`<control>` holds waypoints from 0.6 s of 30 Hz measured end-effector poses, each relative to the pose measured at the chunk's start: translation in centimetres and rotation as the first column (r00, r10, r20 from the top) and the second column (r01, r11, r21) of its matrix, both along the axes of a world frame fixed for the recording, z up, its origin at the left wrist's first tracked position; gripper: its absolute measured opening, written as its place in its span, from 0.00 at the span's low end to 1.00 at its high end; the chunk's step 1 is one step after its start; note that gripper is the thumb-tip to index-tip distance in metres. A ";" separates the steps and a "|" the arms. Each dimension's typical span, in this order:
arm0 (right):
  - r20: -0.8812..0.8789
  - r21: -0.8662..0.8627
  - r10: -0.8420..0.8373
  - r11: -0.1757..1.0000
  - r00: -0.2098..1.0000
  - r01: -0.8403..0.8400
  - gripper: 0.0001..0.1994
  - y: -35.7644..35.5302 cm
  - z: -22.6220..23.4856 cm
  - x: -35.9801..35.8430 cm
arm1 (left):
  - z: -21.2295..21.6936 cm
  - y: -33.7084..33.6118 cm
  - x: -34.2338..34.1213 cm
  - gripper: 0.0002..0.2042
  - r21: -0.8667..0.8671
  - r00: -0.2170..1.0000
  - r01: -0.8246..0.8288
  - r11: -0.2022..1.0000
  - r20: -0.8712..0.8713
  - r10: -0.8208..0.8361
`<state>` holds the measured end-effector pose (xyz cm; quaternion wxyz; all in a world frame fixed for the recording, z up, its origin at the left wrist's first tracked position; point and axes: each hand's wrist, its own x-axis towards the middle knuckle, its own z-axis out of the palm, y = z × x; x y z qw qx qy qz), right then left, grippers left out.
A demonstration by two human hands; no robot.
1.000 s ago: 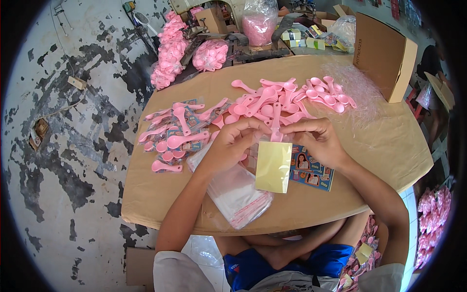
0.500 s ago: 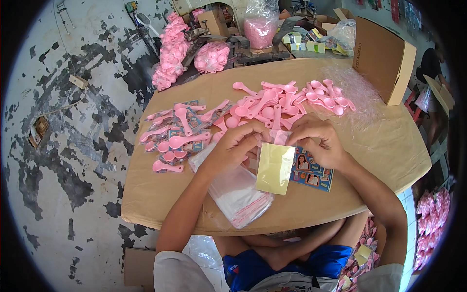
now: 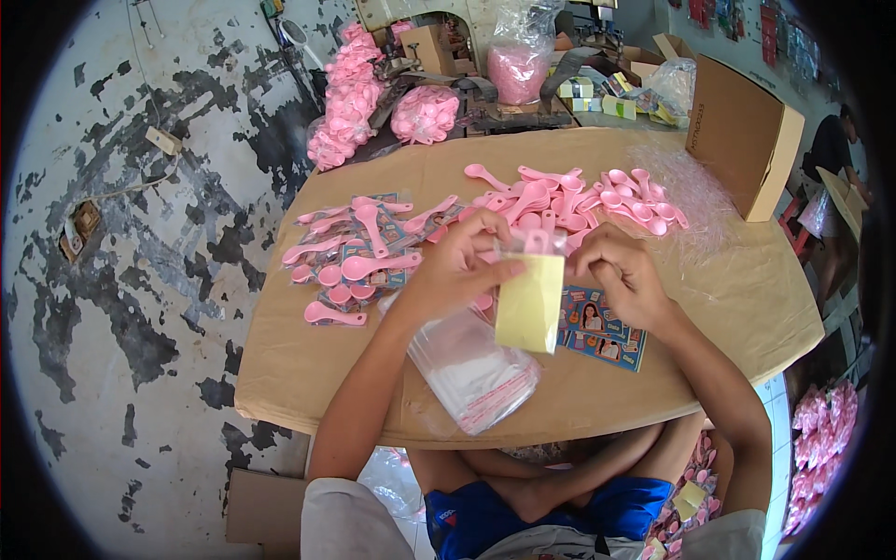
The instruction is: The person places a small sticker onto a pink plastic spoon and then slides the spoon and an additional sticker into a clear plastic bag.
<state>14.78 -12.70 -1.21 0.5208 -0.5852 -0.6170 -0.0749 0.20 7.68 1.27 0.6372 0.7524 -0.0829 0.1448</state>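
My left hand (image 3: 457,271) pinches a clear plastic bag (image 3: 551,245) by its left side, the thumb lying across the front. Inside the bag is a pale yellow card (image 3: 528,308), hanging upright above the table. A pink spoon (image 3: 536,239) shows at the bag's top; how far it goes in is hard to see. My right hand (image 3: 630,280) is closed, fingers curled just beside the bag's upper right edge. Whatever those fingers pinch is too small to make out. Below the right hand lie blue printed cards (image 3: 607,347). A stack of clear bags (image 3: 476,378) lies under my left wrist.
Loose pink spoons (image 3: 560,191) are heaped beyond my hands. Bagged spoons with cards (image 3: 359,252) lie at the left. Clear plastic shreds (image 3: 686,187) and a cardboard box (image 3: 742,140) stand at the table's (image 3: 747,308) far right. A person (image 3: 831,154) is at the right edge.
My right hand has come slightly away from the bag's top edge. My left thumb now lies over the front of the yellow card. The whole view has shifted a little.
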 end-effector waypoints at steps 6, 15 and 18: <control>-0.066 -0.568 -0.033 0.823 0.997 -0.011 0.12 1.4 2.5 -4.2 | 3.6 5.1 -3.7 0.21 0.148 0.843 -0.508 0.849 0.290 0.454; -0.177 -0.706 0.051 0.689 0.983 -0.162 0.14 3.2 1.7 -6.4 | 4.6 4.9 -6.3 0.08 0.497 0.999 -0.048 0.866 0.012 0.048; -0.237 -0.708 0.068 0.671 0.969 -0.220 0.12 3.1 1.8 -6.1 | 3.6 2.3 -4.4 0.08 0.477 0.904 0.350 0.806 -0.399 -0.156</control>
